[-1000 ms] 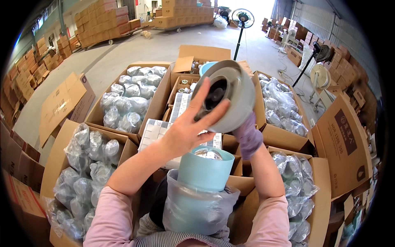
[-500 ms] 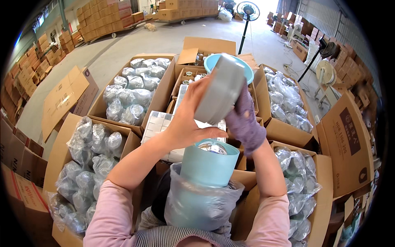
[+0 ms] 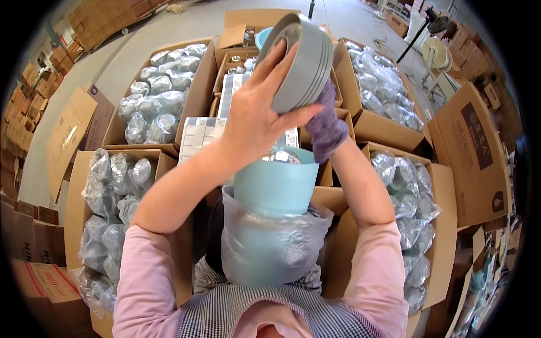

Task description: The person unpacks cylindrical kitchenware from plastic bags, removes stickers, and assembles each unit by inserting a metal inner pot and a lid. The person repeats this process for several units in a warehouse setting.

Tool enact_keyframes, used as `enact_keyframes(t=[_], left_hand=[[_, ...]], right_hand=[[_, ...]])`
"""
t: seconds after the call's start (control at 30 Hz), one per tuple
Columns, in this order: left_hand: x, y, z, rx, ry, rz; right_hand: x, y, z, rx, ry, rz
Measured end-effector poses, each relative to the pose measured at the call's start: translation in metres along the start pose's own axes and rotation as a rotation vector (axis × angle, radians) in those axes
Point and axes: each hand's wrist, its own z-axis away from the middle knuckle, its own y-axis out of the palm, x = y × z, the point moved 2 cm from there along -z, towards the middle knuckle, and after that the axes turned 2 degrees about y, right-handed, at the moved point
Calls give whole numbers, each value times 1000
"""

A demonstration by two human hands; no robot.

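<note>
Grey round part (image 3: pixel 307 73) is clasped by left hand (image 3: pixel 251 112) (right hand's (image 3: pixel 327 130) fingers largely hidden); turquoise cylinder (image 3: pixel 275 190) is seen at six o'clock.

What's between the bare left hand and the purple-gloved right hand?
Head view: a grey, round, hard-looking part with a ribbed side; the left hand grips it, the right hand is partly hidden behind it.

A packing area in a warehouse or factory hall is being suggested. The broad grey floor (image 3: pixel 200 25) is being lined on both sides by high stacks of brown cartons (image 3: pixel 104 21). Plastic-wrapped pieces (image 3: pixel 160 102) are being held in bulk by large open cardboard boxes (image 3: pixel 389 134), by which the person (image 3: pixel 205 312) is being flanked left and right.
</note>
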Motion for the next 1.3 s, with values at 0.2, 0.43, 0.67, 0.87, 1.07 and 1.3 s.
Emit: enact_keyframes(t=[0.2, 0.43, 0.67, 0.87, 1.07, 1.3], left_hand=[[-4, -1, -8, 184, 237, -209], [18, -24, 10, 52, -197, 285], [3, -9, 9, 47, -116, 148], [-5, -14, 5, 47, -356, 646], [0, -12, 3, -32, -339, 575], [15, -11, -9, -10, -55, 255]], right_hand=[[-5, -17, 9, 126, 269, -339], [32, -27, 2, 177, 24, 261], [28, -2, 8, 118, 131, 18], [19, 0, 11, 139, 193, -96], [24, 17, 26, 36, 219, -212], [49, -16, -5, 402, 341, -250]])
